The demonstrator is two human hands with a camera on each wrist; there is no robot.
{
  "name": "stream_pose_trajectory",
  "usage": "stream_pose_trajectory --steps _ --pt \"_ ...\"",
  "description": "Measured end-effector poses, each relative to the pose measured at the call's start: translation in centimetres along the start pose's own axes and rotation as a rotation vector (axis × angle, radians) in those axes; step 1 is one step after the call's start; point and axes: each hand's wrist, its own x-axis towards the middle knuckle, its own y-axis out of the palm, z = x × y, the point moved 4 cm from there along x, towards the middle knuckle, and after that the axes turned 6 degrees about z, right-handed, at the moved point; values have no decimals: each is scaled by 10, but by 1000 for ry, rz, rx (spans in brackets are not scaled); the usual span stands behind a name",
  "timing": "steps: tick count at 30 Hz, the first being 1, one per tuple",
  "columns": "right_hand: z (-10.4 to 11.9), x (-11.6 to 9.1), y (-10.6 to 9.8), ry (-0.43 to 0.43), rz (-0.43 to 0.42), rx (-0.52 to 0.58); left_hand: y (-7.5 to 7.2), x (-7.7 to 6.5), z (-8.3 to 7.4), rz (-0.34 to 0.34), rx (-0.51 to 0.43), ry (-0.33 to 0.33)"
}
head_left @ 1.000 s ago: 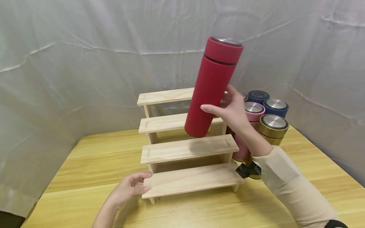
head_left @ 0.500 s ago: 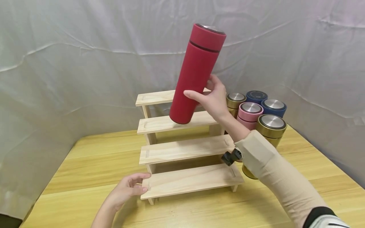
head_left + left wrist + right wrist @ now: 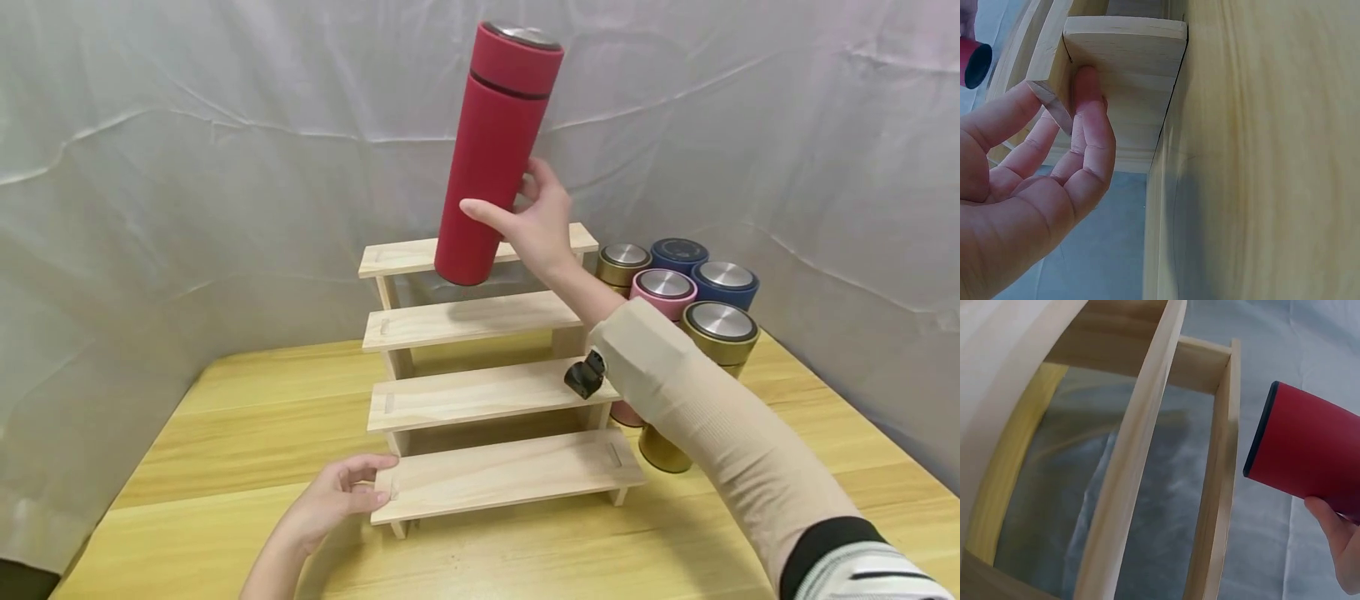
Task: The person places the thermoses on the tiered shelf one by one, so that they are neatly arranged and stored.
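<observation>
One right grip (image 3: pixel 538 217) high, curled round flask (image 3: pixel 495 142)

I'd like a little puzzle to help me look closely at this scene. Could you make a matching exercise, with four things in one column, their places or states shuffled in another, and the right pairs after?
Things
1. red flask
2. left hand
3. pink flask
4. rack

Places or states
A. wooden, with four steps
B. tilted, in the right hand
C. gripping the end of the lowest step
D. standing to the right of the rack

Pairs: 1-B, 2-C, 3-D, 4-A
</observation>
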Motion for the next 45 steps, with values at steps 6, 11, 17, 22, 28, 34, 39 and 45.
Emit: stream_pose_trajectory --steps 6,11,17,22,28,34,39,45 --pt "13 4 9 43 -16 -97 0 1 0 -11 -1 -10" --pt "13 10 12 69 -31 -172 1 0 0 -17 -7 -13" --pt "5 19 13 119 -36 -186 2 -1 -1 -9 -4 -14" --pt "-10 31 12 133 -7 -209 3 -2 0 -5 17 -20" --pt "-19 37 14 111 20 -315 3 -4 0 -6 12 -24" --pt "-19 37 18 117 51 -385 5 -5 -1 -14 13 -22" --pt "-20 37 19 142 66 -424 7 -4 -3 -13 9 -12" --pt "-26 33 16 133 114 -405 7 -3 -4 -16 -2 -18"
